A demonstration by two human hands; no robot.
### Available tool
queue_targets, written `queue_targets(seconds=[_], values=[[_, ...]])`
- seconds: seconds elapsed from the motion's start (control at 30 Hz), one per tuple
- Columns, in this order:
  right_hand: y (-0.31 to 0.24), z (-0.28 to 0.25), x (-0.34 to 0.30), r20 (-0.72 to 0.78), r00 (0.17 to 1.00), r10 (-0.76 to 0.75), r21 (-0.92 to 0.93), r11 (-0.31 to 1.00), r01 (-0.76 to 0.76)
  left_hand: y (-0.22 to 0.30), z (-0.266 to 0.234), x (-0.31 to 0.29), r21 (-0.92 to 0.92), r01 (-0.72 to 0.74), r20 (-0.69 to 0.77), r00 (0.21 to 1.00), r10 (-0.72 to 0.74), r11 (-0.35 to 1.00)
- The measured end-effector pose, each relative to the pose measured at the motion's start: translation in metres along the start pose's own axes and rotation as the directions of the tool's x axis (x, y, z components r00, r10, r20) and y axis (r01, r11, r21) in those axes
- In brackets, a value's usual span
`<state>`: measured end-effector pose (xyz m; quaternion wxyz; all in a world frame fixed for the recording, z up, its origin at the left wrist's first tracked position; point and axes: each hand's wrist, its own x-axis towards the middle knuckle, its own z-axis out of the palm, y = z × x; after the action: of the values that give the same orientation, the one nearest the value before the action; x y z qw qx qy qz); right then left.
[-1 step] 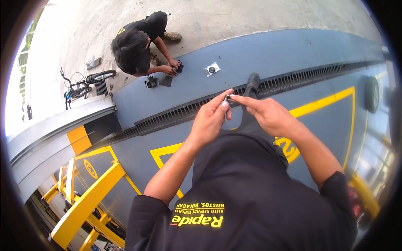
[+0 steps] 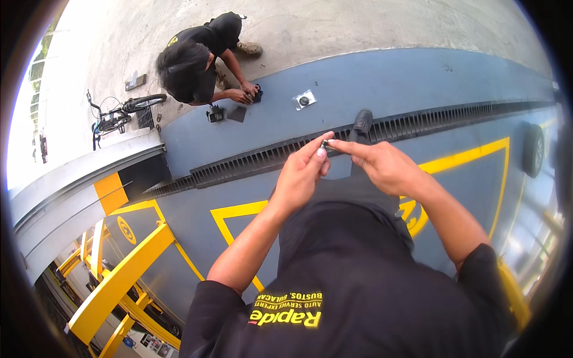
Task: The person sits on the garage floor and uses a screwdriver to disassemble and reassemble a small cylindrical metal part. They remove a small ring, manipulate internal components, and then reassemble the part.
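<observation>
My left hand [image 2: 301, 174] is closed in front of my body, pinching a small dark metal piece [image 2: 324, 143] between thumb and forefinger. What kind of piece it is, I cannot make out. My right hand [image 2: 388, 168] comes in from the other side, its forefinger stretched out so that the tip touches or nearly touches the piece. Its other fingers are curled and partly hidden beneath. Nothing held shows in that hand.
Ahead on the left, a co-worker [image 2: 190, 70] crouches, hands on a small black object [image 2: 257, 94]. A round black part on a white sheet [image 2: 304, 100] lies on the blue floor. A drain grate [image 2: 256, 156], bicycle [image 2: 119, 118], tyre [image 2: 533, 149] and yellow steel frame [image 2: 128, 277] are around.
My view has shifted slightly, so the floor and grate sit a little lower in the picture. Both my hands keep nearly the same pose around the small piece.
</observation>
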<state>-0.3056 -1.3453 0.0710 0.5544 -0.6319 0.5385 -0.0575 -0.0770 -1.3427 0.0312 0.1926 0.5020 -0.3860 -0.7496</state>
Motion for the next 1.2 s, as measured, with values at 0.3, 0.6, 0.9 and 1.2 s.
queue_targets(seconds=[0.3, 0.6, 0.9, 1.2], values=[[0.182, -0.080, 0.169, 0.169, 0.985, -0.034, 0.191, 0.982, 0.001, -0.053, 0.015, 0.223, -0.155, 0.159, -0.139, 0.974, -0.181, 0.975], [0.433, 0.037, 0.443, 0.059, 0.980, 0.192, 0.225, 0.953, -0.200, -0.289, -0.096, 0.534, 0.277, 0.067, -0.334, 0.942, 0.030, 0.959], [0.580, 0.133, 0.617, -0.134, 0.973, 0.190, 0.408, 0.905, -0.121, -0.416, -0.183, 0.705, 0.530, 0.088, -0.385, 0.911, 0.147, 0.843], [0.560, 0.097, 0.665, -0.237, 0.942, 0.238, 0.427, 0.896, -0.120, -0.365, -0.186, 0.738, 0.658, -0.147, -0.237, 0.891, 0.388, 0.739]])
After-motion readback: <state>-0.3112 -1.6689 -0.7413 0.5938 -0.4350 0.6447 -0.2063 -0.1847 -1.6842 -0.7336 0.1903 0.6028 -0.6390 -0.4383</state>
